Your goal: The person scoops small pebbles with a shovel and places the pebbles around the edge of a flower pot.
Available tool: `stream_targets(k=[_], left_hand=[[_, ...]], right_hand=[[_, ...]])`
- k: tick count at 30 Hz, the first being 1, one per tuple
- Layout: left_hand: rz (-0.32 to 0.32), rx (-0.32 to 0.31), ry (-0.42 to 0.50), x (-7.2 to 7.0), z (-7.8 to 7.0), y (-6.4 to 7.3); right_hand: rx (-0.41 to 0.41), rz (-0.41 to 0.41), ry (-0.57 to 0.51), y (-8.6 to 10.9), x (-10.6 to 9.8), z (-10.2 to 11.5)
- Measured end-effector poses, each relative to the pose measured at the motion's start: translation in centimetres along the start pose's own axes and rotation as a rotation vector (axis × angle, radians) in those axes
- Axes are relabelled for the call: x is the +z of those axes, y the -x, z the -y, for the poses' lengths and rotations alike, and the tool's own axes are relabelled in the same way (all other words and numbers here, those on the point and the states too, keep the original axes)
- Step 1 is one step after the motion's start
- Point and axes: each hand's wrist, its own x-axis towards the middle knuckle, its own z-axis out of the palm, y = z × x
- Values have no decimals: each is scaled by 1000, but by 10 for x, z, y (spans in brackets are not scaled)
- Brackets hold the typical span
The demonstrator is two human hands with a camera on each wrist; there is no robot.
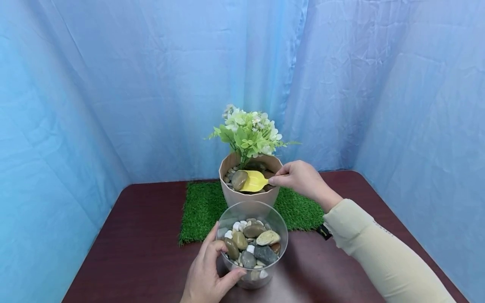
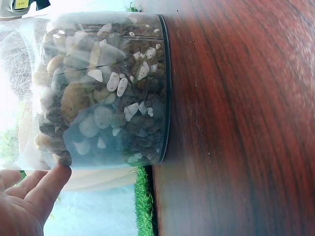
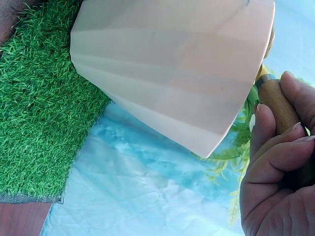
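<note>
My right hand [image 1: 303, 181] grips a small yellow shovel by its wooden handle [image 3: 278, 105]. The shovel's yellow blade [image 1: 254, 182] is over the mouth of a beige flowerpot [image 1: 233, 198], with a large smooth brown stone [image 1: 239, 180] at its left end. Inside the pot are stones and a leafy plant with white flowers [image 1: 251, 130]. Nearer to me stands a clear cylindrical container [image 1: 232, 215] of mixed pebbles and bigger stones [image 1: 254, 230]. My left hand [image 1: 206, 269] holds its left side, fingers at the rim and thumb toward the front. The left wrist view shows white and brown pebbles [image 2: 103, 118] through its wall.
Under the pot lies a green artificial grass mat [image 1: 198, 214] on a dark red-brown wooden table [image 1: 140, 244]. A small black item [image 1: 323, 231] sits by the mat's right front edge, below my right sleeve. Light blue curtains [image 1: 159, 92] surround the table's back and sides.
</note>
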Motion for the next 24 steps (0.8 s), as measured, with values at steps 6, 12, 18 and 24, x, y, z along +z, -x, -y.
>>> stream_targets(k=[6, 12, 18, 24], left_hand=[[-21, 27, -1, 1, 1, -1], [-35, 60, 4, 2, 2, 0], [-36, 52, 2, 2, 1, 0], [-28, 50, 7, 2, 2, 0]], right_hand=[[-16, 1, 31, -4, 6, 8], [-40, -2, 69, -7, 13, 15], [-72, -46, 129, -6, 20, 25], [-130, -128, 250, -2, 29, 32]])
